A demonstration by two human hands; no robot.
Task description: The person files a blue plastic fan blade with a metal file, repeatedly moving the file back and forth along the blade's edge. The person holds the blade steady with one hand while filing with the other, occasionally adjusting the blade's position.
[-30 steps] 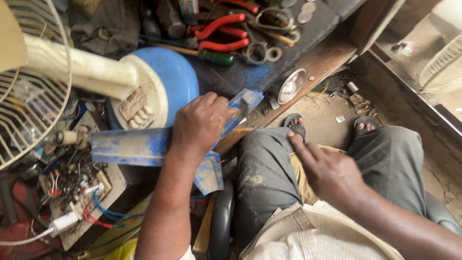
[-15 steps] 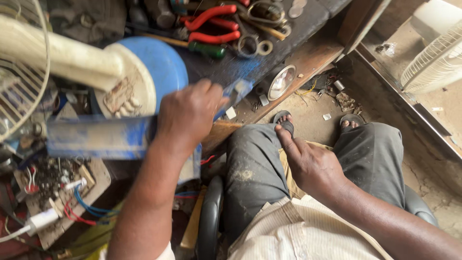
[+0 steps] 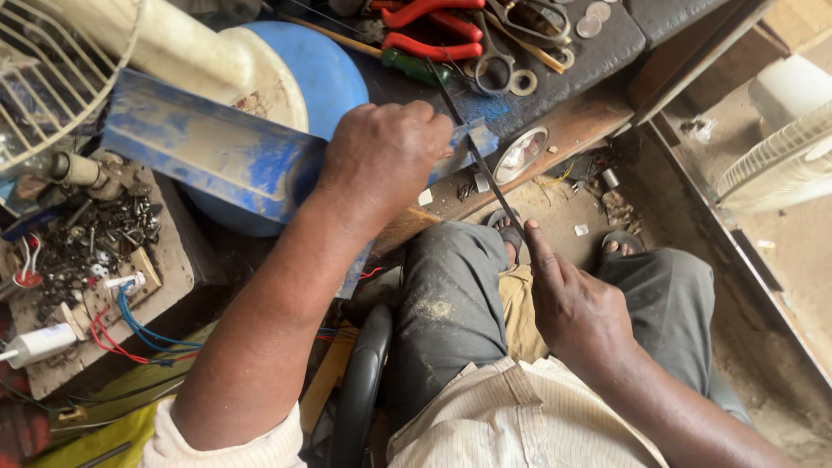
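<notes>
Left hand pinning scuffed blue bar, right hand gripping thin file

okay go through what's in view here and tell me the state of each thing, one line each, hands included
left hand: closed over the blue metal bar, pressing it down.
right hand: gripping the file's handle end, forefinger along it.
blue metal bar: lying across the bench, paint worn.
file: slanted across the bar's end.
red-handled pliers: lying on the bench, untouched.
scissors: lying flat, untouched.
</notes>
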